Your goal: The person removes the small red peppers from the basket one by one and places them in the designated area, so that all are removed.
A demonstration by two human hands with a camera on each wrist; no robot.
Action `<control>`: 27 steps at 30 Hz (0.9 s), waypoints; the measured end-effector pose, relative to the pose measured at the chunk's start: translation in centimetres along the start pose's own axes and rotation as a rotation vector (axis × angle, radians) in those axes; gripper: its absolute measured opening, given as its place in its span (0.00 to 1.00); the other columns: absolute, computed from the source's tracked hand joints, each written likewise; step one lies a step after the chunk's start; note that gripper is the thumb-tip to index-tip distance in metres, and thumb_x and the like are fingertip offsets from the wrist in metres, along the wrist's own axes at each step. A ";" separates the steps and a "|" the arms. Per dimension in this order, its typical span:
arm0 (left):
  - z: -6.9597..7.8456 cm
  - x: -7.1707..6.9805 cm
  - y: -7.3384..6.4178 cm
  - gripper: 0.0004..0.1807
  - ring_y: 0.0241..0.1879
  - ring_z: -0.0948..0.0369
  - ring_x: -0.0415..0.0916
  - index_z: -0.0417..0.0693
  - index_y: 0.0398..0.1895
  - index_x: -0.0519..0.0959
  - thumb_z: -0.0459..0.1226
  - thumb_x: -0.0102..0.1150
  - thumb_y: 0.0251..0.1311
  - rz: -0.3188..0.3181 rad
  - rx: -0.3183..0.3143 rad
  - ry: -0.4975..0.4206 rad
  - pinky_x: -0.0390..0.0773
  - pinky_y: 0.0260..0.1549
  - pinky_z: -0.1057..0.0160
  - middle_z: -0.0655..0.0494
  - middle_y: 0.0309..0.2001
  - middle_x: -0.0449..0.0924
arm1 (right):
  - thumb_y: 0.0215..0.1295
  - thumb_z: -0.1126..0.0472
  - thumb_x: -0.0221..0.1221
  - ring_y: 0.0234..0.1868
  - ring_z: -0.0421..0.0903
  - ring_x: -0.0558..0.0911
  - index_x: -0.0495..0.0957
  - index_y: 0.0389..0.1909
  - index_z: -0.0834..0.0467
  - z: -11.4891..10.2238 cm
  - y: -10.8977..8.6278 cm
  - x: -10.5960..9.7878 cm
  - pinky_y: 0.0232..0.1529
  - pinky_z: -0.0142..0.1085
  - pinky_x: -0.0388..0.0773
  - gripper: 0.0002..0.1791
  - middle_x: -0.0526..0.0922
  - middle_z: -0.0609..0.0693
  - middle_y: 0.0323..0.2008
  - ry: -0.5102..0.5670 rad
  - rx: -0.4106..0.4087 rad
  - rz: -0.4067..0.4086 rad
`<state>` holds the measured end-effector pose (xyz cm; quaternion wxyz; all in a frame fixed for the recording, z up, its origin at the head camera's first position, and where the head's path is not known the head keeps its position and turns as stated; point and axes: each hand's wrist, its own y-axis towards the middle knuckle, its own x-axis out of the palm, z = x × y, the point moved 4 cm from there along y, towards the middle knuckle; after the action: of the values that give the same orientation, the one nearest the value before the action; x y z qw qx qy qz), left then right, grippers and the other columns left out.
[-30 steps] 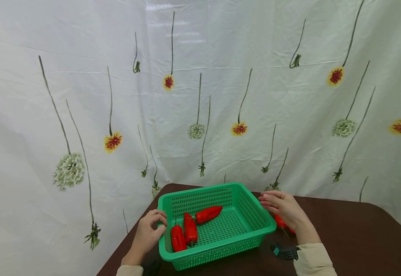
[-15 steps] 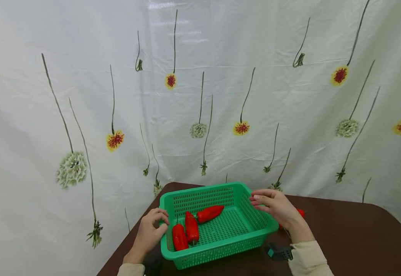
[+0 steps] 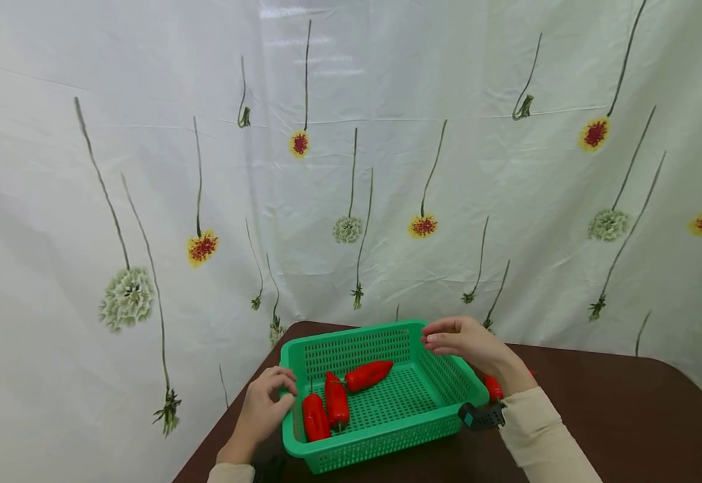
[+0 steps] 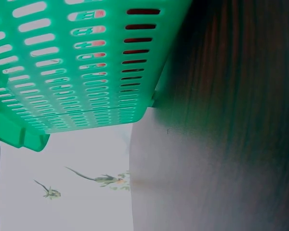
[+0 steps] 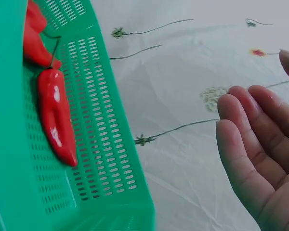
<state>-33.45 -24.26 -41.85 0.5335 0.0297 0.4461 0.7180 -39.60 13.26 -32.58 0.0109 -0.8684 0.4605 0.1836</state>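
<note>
A green plastic basket [image 3: 387, 429] with slotted walls stands on the table. Inside it lie three red peppers: one [image 3: 316, 417] near the left wall, a second [image 3: 336, 400] beside it, and a third [image 3: 369, 376] toward the back. My left hand [image 3: 260, 409] has its fingers curled over the basket's left rim; the left wrist view shows mostly the basket's slotted side [image 4: 86, 62]. My right hand [image 3: 468, 345] hovers over the right rim, holding nothing. In the right wrist view its palm and slightly bent fingers [image 5: 238, 149] show, apart from the basket.
More red peppers [image 3: 493, 387] lie on the table right of the basket, partly hidden by my right forearm. The dark brown table [image 3: 629, 416] extends to the right. A white curtain [image 3: 387, 80] with printed flowers hangs behind it.
My right hand has risen and moved left, from beside the peppers on the table to above the basket's right rim. The left hand and the peppers in the basket stay put.
</note>
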 end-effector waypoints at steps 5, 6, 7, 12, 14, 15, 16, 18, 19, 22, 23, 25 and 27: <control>0.0 0.0 0.0 0.14 0.44 0.57 0.76 0.49 0.20 0.80 0.21 0.55 0.47 -0.008 0.015 -0.007 0.75 0.37 0.61 0.47 0.39 0.83 | 0.70 0.57 0.60 0.56 0.55 0.83 0.74 0.60 0.70 0.4 1.3 0.2 0.60 0.49 0.77 0.25 0.79 0.65 0.58 -0.116 0.036 -0.045; 0.0 0.0 0.0 0.14 0.44 0.57 0.76 0.49 0.20 0.80 0.21 0.55 0.47 -0.007 0.020 -0.005 0.75 0.38 0.61 0.47 0.39 0.83 | 0.69 0.57 0.60 0.56 0.55 0.83 0.74 0.60 0.70 0.5 1.5 0.2 0.60 0.49 0.77 0.25 0.79 0.64 0.58 -0.132 0.045 -0.052; 0.1 -0.1 0.0 0.14 0.44 0.57 0.77 0.49 0.20 0.80 0.21 0.55 0.47 -0.005 0.022 -0.002 0.76 0.38 0.61 0.48 0.39 0.83 | 0.70 0.57 0.60 0.56 0.56 0.82 0.74 0.61 0.70 0.5 1.7 0.3 0.60 0.50 0.77 0.25 0.79 0.64 0.59 -0.145 0.047 -0.065; 0.0 -0.2 0.1 0.14 0.45 0.55 0.77 0.49 0.20 0.80 0.21 0.56 0.47 -0.009 0.022 0.011 0.77 0.40 0.59 0.49 0.39 0.83 | 0.70 0.56 0.60 0.60 0.60 0.80 0.73 0.63 0.68 0.2 2.8 0.7 0.61 0.50 0.77 0.27 0.78 0.64 0.60 -0.191 0.057 -0.118; 0.0 -0.2 0.1 0.14 0.46 0.55 0.78 0.50 0.20 0.80 0.21 0.56 0.48 -0.013 0.013 0.012 0.77 0.40 0.59 0.49 0.39 0.83 | 0.70 0.55 0.59 0.60 0.59 0.80 0.74 0.63 0.67 0.0 3.2 1.0 0.61 0.50 0.76 0.26 0.79 0.63 0.61 -0.242 0.044 -0.141; 0.0 -0.2 0.1 0.14 0.46 0.54 0.78 0.50 0.20 0.80 0.21 0.56 0.48 -0.014 0.008 0.013 0.77 0.40 0.59 0.49 0.39 0.83 | 0.70 0.54 0.60 0.60 0.57 0.80 0.75 0.62 0.65 0.0 3.5 1.1 0.61 0.49 0.76 0.26 0.79 0.62 0.60 -0.264 0.041 -0.147; 0.0 -0.2 0.1 0.14 0.46 0.54 0.78 0.50 0.19 0.80 0.21 0.56 0.48 -0.015 0.004 0.015 0.77 0.40 0.59 0.50 0.39 0.83 | 0.70 0.54 0.59 0.60 0.56 0.81 0.75 0.62 0.65 -0.1 3.7 1.2 0.61 0.50 0.76 0.25 0.80 0.61 0.60 -0.288 0.034 -0.159; 0.0 -0.2 0.0 0.14 0.46 0.53 0.78 0.50 0.19 0.80 0.21 0.56 0.48 -0.017 0.001 0.015 0.77 0.40 0.58 0.49 0.39 0.83 | 0.70 0.55 0.59 0.59 0.54 0.81 0.76 0.62 0.64 -0.2 4.2 1.5 0.61 0.50 0.76 0.25 0.80 0.60 0.60 -0.321 0.021 -0.180; 0.0 -0.3 0.0 0.14 0.46 0.53 0.78 0.50 0.19 0.80 0.21 0.56 0.48 -0.016 0.000 0.015 0.77 0.40 0.59 0.49 0.39 0.83 | 0.70 0.55 0.59 0.59 0.54 0.81 0.76 0.62 0.64 -0.2 4.4 1.6 0.61 0.50 0.76 0.24 0.80 0.60 0.60 -0.331 0.017 -0.187; 0.0 -0.3 0.0 0.14 0.46 0.53 0.78 0.50 0.20 0.80 0.21 0.56 0.47 -0.016 -0.002 0.011 0.76 0.39 0.60 0.49 0.39 0.83 | 0.70 0.56 0.59 0.59 0.54 0.81 0.76 0.62 0.64 -0.1 5.0 1.9 0.61 0.50 0.76 0.24 0.79 0.62 0.61 -0.330 0.020 -0.207; 0.0 -0.4 0.0 0.14 0.46 0.54 0.78 0.50 0.19 0.80 0.21 0.56 0.47 -0.015 -0.004 0.010 0.76 0.39 0.60 0.49 0.39 0.83 | 0.70 0.56 0.59 0.58 0.55 0.81 0.76 0.62 0.64 0.0 5.2 2.0 0.60 0.50 0.76 0.24 0.79 0.62 0.61 -0.325 0.024 -0.211; 0.0 -0.4 -0.1 0.14 0.46 0.54 0.78 0.50 0.20 0.80 0.21 0.56 0.47 -0.015 -0.004 0.006 0.76 0.38 0.61 0.50 0.39 0.83 | 0.70 0.57 0.60 0.58 0.54 0.82 0.76 0.62 0.64 0.1 5.5 2.2 0.61 0.50 0.76 0.23 0.78 0.63 0.61 -0.320 0.033 -0.213; -0.1 -0.5 -0.1 0.14 0.46 0.54 0.78 0.50 0.20 0.80 0.21 0.56 0.47 -0.018 -0.001 0.004 0.76 0.37 0.62 0.50 0.39 0.83 | 0.70 0.57 0.60 0.58 0.54 0.81 0.76 0.62 0.63 0.1 5.9 2.4 0.61 0.51 0.75 0.24 0.77 0.64 0.62 -0.312 0.046 -0.215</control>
<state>-33.16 -24.68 -41.75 0.5391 0.0241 0.4468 0.7135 -43.15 8.02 -32.60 0.1214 -0.8731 0.3620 0.3032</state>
